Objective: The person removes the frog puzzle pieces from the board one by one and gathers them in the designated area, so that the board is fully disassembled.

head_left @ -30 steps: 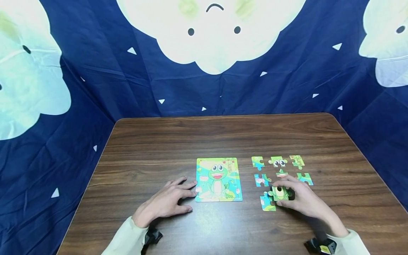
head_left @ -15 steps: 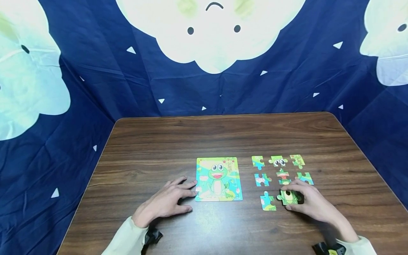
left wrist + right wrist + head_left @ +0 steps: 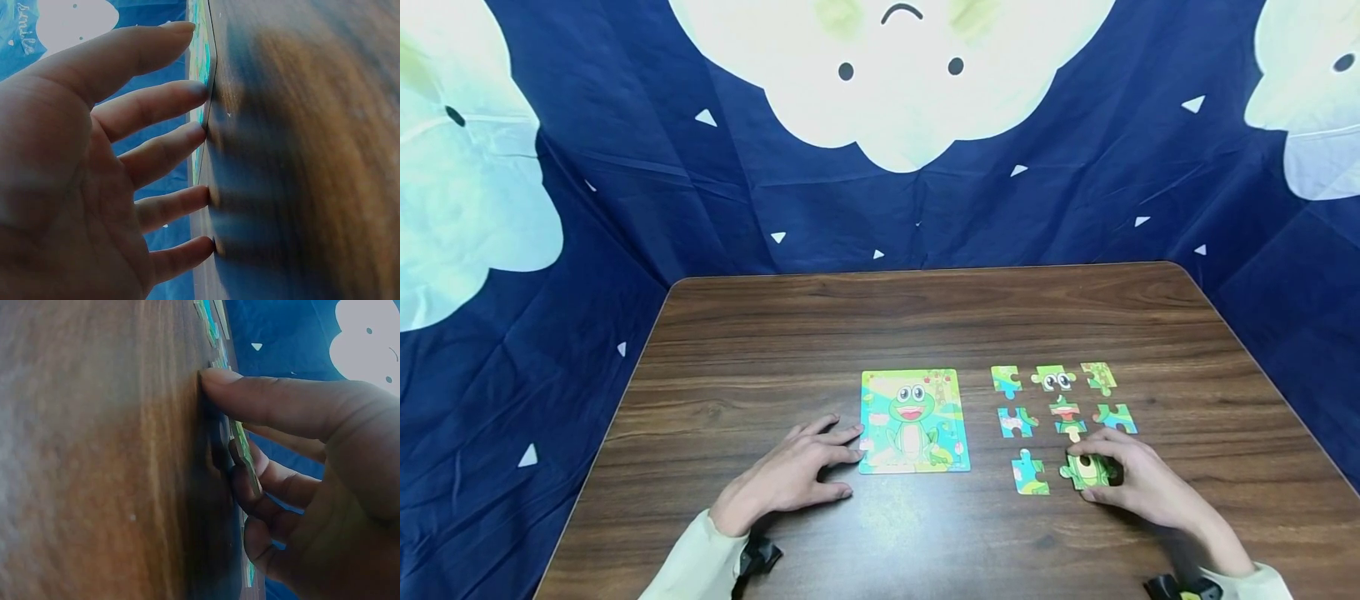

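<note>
My right hand (image 3: 1138, 479) pinches a green jigsaw piece (image 3: 1084, 472) between thumb and fingers, low over the table at the bottom of a group of pieces. In the right wrist view that jigsaw piece (image 3: 247, 456) appears edge-on and tilted, one side of it near the curled fingers. Just beyond it lies the piece with the red mouth (image 3: 1066, 414). My left hand (image 3: 797, 471) rests on the table with fingers spread, its fingertips at the left edge of the frog picture board (image 3: 955, 454). From the left wrist, the fingers (image 3: 156, 112) look straight and hold nothing.
Several other pieces lie apart on the brown wooden table (image 3: 820, 325): the eyes piece (image 3: 1054, 379), a corner piece (image 3: 1100, 377), a green-blue piece (image 3: 1116, 418) beside my right hand, and a lower left piece (image 3: 1028, 475). A blue curtain (image 3: 917, 217) stands behind the table.
My right hand has moved right and slightly towards me with the green jigsaw piece, away from the lower left piece. The mouth piece now shows fully. My left hand stays put.
</note>
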Demonstrator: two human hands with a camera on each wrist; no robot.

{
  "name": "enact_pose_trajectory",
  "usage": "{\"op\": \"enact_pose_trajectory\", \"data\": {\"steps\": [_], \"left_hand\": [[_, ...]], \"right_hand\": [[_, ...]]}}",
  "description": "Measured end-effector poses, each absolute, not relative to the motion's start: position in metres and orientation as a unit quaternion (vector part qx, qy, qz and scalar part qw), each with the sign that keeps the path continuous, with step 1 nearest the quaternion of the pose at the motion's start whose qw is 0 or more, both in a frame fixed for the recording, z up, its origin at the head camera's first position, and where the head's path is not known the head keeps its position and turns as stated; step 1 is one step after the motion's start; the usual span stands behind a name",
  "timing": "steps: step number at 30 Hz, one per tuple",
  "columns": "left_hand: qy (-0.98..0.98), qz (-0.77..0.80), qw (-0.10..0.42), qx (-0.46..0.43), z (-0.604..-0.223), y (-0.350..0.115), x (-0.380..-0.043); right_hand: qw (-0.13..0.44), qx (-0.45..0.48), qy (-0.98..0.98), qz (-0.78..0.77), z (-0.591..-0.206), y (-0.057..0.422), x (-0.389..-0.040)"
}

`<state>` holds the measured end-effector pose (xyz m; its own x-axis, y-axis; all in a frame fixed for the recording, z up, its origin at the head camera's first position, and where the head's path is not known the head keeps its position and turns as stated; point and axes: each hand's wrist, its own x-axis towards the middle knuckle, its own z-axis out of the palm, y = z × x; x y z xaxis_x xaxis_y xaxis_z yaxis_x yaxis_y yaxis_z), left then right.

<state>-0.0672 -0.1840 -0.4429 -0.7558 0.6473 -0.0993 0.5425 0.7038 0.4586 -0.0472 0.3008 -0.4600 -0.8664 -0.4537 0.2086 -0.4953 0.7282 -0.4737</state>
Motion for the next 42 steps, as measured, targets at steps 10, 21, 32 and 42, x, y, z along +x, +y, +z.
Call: {"op": "enact_pose_trajectory", "data": {"steps": [10,21,32,42], "left_hand": [[0.914,0.203,0.127,0.327,-0.4425,-0.1840,-0.0672],[0.914,0.207,0.129,0.325,-0.4421,-0.1844,-0.0667],[0.914,0.207,0.122,0.328,-0.4414,-0.1849,-0.0667],[0.913,0.206,0.112,0.335,-0.4422,-0.1850,-0.0665]], "right_hand": [[0.023,0.262,-0.924,0.277,-0.4637,0.3042,-0.0469],[-0.001,0.255,-0.926,0.278,-0.4630,0.3049,-0.0474],[-0.002,0.263,-0.923,0.279,-0.4617,0.3044,-0.0468],[-0.003,0.259,-0.924,0.280,-0.4630,0.3056,-0.0472]]}}
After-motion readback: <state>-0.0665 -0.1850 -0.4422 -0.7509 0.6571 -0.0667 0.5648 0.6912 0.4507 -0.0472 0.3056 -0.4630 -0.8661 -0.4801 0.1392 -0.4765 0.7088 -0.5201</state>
